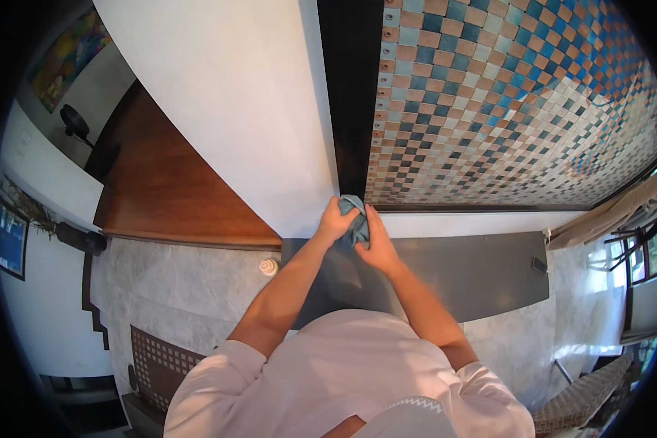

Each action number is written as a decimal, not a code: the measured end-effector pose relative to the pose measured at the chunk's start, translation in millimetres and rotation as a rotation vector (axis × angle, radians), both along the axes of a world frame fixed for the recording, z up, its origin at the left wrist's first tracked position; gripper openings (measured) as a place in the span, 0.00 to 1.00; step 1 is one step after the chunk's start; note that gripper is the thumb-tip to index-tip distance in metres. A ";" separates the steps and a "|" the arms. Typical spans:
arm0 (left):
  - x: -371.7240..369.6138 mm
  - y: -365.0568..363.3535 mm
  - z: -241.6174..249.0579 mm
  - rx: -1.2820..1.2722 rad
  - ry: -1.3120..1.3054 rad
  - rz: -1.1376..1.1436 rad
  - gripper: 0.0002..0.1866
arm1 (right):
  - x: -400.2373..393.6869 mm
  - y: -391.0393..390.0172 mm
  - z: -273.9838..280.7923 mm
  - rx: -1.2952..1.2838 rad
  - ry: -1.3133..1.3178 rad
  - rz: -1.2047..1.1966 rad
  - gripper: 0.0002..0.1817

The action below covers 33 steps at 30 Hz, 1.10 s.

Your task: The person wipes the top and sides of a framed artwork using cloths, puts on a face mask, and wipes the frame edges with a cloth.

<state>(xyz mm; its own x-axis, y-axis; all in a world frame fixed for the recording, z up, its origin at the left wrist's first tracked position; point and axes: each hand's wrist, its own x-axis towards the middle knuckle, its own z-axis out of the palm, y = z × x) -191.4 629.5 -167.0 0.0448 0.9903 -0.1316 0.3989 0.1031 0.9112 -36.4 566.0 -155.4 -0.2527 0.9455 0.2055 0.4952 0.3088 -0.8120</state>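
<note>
A bunched grey-blue cloth is held between my two hands, at the lower end of a black vertical strip. My left hand grips the cloth from the left, its fingers wrapped into it. On the right side, my right hand presses on the same cloth with its fingers closed around it. The strip stands between a white wall and a woven checkered panel in blue, tan and white.
Below the panel is a dark grey surface with a phone at its right end. A small white round object lies left of my arms. A brown wooden floor, a wicker chair and a fan stand farther out.
</note>
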 end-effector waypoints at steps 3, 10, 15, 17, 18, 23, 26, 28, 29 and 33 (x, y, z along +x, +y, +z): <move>5.5 -13.1 10.8 -0.169 -0.128 -0.036 0.32 | -3.4 -26.0 -12.3 -0.196 0.367 0.082 0.52; 9.5 -26.1 16.0 -0.435 -0.441 0.092 0.34 | 15.4 -8.9 -15.0 -0.674 0.710 0.152 0.42; -0.4 -35.3 11.5 -0.615 -0.514 -0.080 0.25 | -5.5 -22.3 -28.2 -0.978 1.067 -0.091 0.29; -1.8 -33.9 -3.0 -0.737 -0.551 -0.165 0.23 | -18.9 -30.7 -40.8 -0.928 0.765 -0.169 0.26; -2.8 -33.7 -11.7 -0.724 -0.545 -0.148 0.23 | -19.9 -31.7 -51.2 -0.897 0.732 -0.246 0.26; -8.7 -26.6 -53.4 -0.568 -0.322 0.068 0.23 | -10.6 -17.6 -139.8 -0.198 0.200 -0.535 0.28; -14.7 -15.6 -54.2 -0.569 -0.383 0.081 0.22 | -6.9 1.3 -125.0 -0.234 0.191 -0.559 0.31; -14.8 -4.4 -57.2 -0.549 -0.346 0.078 0.22 | -17.0 10.7 -77.5 -0.318 0.187 -0.573 0.29; -14.7 -0.4 -58.6 -0.537 -0.326 0.075 0.22 | -18.9 19.2 -78.2 -0.335 0.143 -0.566 0.29; -11.5 21.6 -91.2 -0.359 -0.261 0.057 0.20 | -31.4 35.1 -88.9 -0.341 -0.025 -0.486 0.32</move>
<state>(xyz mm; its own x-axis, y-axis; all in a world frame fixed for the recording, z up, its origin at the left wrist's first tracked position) -202.9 651.1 -258.1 0.0693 0.8856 -0.4593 0.1446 0.4466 0.8830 -67.8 601.1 -244.3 0.2248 0.9656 -0.1305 0.5350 -0.2342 -0.8117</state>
